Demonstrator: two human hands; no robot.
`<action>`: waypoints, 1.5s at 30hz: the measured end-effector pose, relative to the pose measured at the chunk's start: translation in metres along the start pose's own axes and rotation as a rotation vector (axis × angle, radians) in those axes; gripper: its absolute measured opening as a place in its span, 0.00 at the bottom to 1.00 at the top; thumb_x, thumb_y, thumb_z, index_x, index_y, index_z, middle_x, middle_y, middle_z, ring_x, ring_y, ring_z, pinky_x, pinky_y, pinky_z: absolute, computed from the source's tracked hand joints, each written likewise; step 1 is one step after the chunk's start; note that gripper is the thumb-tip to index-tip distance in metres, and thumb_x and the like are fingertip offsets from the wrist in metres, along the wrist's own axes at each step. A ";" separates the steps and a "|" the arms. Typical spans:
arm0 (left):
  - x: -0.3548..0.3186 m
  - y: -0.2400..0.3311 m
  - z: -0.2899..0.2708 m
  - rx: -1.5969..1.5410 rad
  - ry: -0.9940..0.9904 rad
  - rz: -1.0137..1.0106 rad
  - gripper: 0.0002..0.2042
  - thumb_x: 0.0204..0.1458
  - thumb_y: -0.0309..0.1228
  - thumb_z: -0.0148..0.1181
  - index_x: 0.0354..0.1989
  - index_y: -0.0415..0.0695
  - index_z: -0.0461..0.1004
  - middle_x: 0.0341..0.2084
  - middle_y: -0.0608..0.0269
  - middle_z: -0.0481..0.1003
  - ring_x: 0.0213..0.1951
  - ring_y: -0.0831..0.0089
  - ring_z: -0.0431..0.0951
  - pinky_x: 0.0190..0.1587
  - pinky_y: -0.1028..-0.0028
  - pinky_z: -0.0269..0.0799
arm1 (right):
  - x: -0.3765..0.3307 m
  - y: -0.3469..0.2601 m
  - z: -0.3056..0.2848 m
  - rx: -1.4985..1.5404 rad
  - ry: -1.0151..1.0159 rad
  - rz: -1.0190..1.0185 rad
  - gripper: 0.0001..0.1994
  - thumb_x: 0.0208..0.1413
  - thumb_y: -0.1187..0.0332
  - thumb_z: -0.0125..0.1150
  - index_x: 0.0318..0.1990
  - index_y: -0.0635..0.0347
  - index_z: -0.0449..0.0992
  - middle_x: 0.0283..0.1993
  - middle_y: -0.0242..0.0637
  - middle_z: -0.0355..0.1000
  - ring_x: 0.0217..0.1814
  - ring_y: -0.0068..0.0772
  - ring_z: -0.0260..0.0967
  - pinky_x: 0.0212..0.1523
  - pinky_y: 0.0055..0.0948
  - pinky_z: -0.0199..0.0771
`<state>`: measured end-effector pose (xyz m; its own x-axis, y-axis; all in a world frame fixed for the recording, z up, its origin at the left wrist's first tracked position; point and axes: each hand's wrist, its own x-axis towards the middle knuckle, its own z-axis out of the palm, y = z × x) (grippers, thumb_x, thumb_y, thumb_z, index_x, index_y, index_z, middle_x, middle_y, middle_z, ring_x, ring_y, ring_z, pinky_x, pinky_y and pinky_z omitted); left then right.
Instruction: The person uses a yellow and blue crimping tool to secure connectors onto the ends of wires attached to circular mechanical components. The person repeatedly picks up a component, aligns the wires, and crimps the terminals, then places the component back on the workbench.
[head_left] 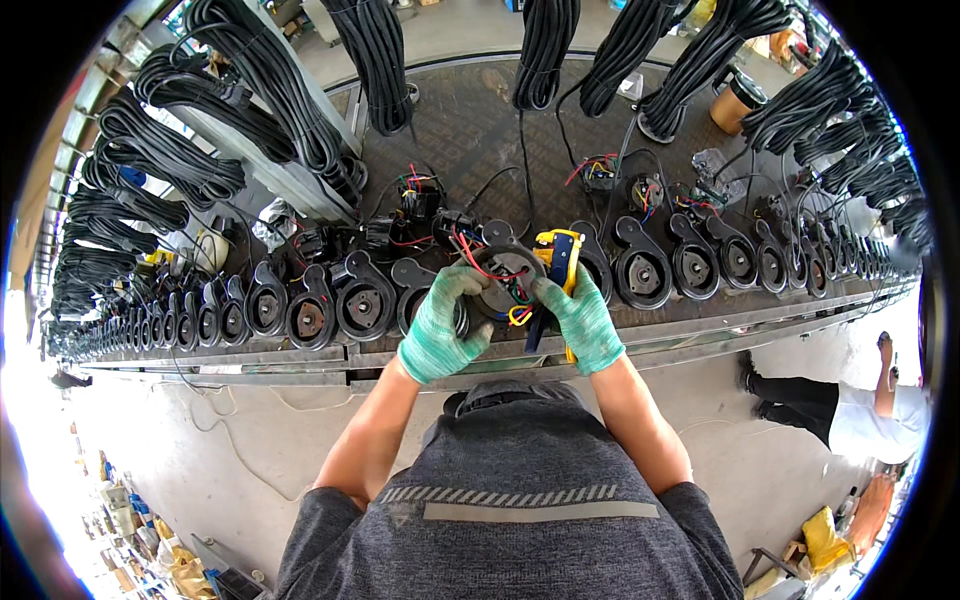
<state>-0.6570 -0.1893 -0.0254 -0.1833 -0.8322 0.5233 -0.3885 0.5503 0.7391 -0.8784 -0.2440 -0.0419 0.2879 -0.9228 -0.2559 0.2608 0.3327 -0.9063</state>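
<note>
Worktop (465, 130) spread beyond. Left grip (442, 328) held a wired housing (506, 262) on its right; right grip (586, 325) clasped a forward-pointing yellow tool (571, 264).

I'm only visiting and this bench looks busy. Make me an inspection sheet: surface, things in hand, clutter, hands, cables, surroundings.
Surface: dark workbench, long, its front edge lined with black round housings.
Things in hand: round black housing with red, yellow and green wires; yellow-and-navy hand tool.
Clutter: crumpled clear plastic bag and brown container towards the back right.
Hands: both green-gloved; left hand at the housing's left side, grip unclear; right hand holds the tool.
Cables: coiled black cables in upright bundles; thin pale cable across the floor.
Surroundings: another person at right; yellow bag lower right.
</note>
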 end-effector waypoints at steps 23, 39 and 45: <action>0.007 0.002 0.027 -0.198 0.287 -0.318 0.09 0.64 0.24 0.60 0.50 0.36 0.77 0.41 0.57 0.80 0.42 0.72 0.79 0.50 0.72 0.74 | -0.050 -0.029 -0.008 0.039 0.021 -0.201 0.25 0.66 0.73 0.58 0.70 0.59 0.63 0.55 0.27 0.70 0.54 0.17 0.66 0.59 0.21 0.66; 0.014 -0.001 0.028 0.207 0.073 0.001 0.10 0.59 0.28 0.64 0.47 0.39 0.77 0.39 0.51 0.78 0.45 0.47 0.77 0.56 0.58 0.72 | -0.073 -0.052 -0.011 0.207 -0.328 0.245 0.28 0.66 0.64 0.62 0.71 0.57 0.62 0.47 0.38 0.77 0.45 0.34 0.79 0.42 0.36 0.84; 0.017 0.003 0.027 0.298 0.031 0.011 0.11 0.56 0.27 0.64 0.46 0.39 0.78 0.39 0.52 0.76 0.45 0.47 0.76 0.56 0.57 0.71 | -0.078 -0.057 -0.002 0.121 -0.171 0.229 0.20 0.69 0.64 0.59 0.65 0.55 0.66 0.40 0.34 0.77 0.36 0.25 0.78 0.35 0.29 0.82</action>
<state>-0.6855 -0.2038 -0.0258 -0.1632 -0.8211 0.5469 -0.6356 0.5115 0.5783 -0.9170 -0.1914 0.0291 0.4999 -0.7787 -0.3792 0.2761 0.5583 -0.7824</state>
